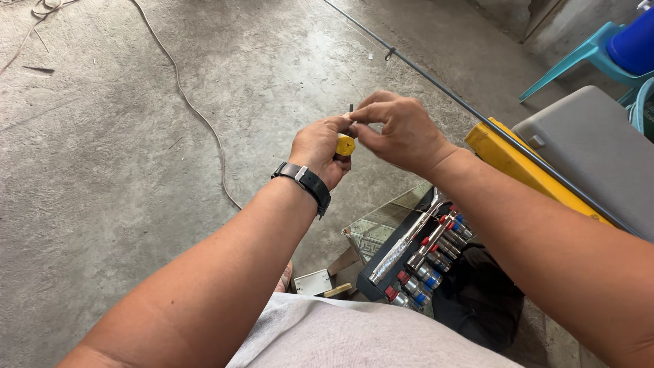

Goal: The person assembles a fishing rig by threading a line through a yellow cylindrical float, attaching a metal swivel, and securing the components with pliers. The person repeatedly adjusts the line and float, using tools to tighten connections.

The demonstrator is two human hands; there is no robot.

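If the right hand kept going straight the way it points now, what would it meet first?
The right hand points left at the left hand, which grips a yellow-handled tool. It already seems to touch them, so it would likely meet those first.

A small white rectangular box [313, 281] lies on the floor beside the black socket-set case [381, 272].

- The yellow-handled screwdriver [345, 145] sits up in mid-air above the concrete, only a stub of its yellow handle showing, the rest buried in the grip.
- Its dark, thin shaft pokes straight up, the tip just clearing the knuckles.
- It stands roughly upright, pinched from both sides; what kind of tip it has is too small to tell.
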